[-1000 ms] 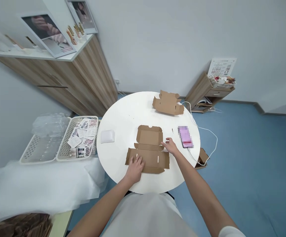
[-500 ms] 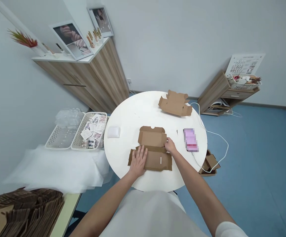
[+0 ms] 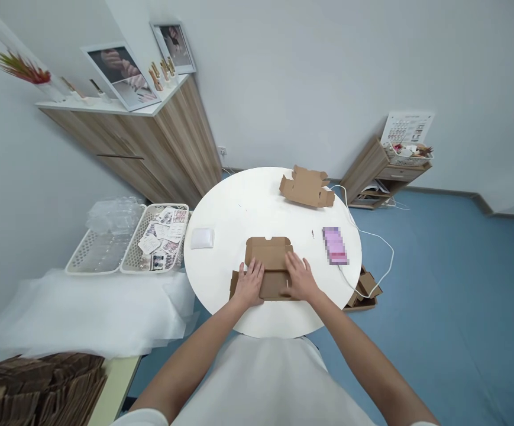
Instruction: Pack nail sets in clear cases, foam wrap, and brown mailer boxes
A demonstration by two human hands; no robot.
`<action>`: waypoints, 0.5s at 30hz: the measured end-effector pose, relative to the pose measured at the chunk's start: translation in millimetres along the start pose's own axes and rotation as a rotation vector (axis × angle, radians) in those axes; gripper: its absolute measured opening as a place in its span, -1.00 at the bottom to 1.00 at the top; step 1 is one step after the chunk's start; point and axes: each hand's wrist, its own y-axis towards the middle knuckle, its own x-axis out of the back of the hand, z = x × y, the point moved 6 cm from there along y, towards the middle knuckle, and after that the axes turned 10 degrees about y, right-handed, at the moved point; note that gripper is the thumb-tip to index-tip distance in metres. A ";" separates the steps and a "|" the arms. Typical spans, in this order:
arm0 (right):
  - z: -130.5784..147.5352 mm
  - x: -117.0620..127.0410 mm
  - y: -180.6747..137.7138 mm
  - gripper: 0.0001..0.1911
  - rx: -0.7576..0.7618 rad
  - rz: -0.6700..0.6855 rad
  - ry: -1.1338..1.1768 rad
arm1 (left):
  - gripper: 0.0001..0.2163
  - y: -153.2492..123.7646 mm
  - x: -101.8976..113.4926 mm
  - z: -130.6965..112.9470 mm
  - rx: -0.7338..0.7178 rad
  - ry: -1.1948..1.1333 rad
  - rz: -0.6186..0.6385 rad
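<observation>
An unfolded brown cardboard box [image 3: 269, 251] lies near the front of the round white table [image 3: 230, 207], its lid panel pointing away from me. On the left part of the box, my left hand [image 3: 249, 286] rests with its fingers apart. My right hand [image 3: 301, 279] lies over the right part, fingers spread across the crease between lid and base, hiding the right side flap. A small white slot or mark shows beside the right thumb. Farther back on the table sits a second unfolded cardboard box [image 3: 307, 188].
A phone [image 3: 335, 245] with a white cable [image 3: 374, 234] lies to the right, a white packet [image 3: 202, 238] to the left. Plastic baskets [image 3: 126, 260], white foam sheets [image 3: 83, 313] and stacked cardboard [image 3: 44, 390] stand at left. A carton [image 3: 363, 303] is on the floor at right.
My right hand has let go of the lid's right edge and moved down onto the right part of the box. My left hand stays on the left part. The view has shifted slightly.
</observation>
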 end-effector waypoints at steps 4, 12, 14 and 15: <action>15.0 -31.1 -16.3 0.17 0.115 0.152 -0.187 | -0.15 -3.9 5.1 -3.5 -0.003 -0.007 -0.034; 16.1 -45.8 -18.1 0.06 0.016 0.142 -0.174 | -0.03 -67.7 -21.6 43.4 0.566 -0.306 -0.166; 17.4 -47.4 -17.8 0.05 0.005 0.156 -0.163 | -0.08 -85.2 -47.7 58.8 0.699 -0.548 -0.129; 18.3 -48.6 -17.6 0.05 0.000 0.163 -0.159 | -0.13 -89.8 -57.9 63.9 0.722 -0.657 -0.126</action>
